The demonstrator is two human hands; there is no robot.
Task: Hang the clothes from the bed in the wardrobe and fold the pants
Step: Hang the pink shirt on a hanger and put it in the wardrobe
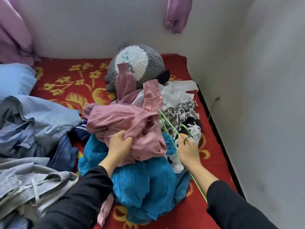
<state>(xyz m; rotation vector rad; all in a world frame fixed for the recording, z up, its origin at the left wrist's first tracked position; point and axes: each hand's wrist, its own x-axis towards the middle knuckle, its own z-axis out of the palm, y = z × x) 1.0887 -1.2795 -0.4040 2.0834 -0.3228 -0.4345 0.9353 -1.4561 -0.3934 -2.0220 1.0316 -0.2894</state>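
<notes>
A pile of clothes lies on the bed's red flowered blanket [66, 80]. On top is a dusty-pink shirt [122, 118], and my left hand [118, 146] grips a fold of its fabric. Under it lies a teal crinkled garment [145, 184]. My right hand [188, 152] holds a thin green wire hanger [168, 128] by its neck, with one end of the hanger pushed into the pink shirt. Beside the pile are a white garment [178, 91], a leopard-print piece [181, 113] and a black-and-white printed shirt [194, 129].
Blue denim clothes [38, 119] and grey pants [31, 182] are heaped at the left. A grey-and-white plush toy [138, 63] sits at the back against the wall. White walls close in the bed at the back and right. Lilac fabric [178, 15] hangs above.
</notes>
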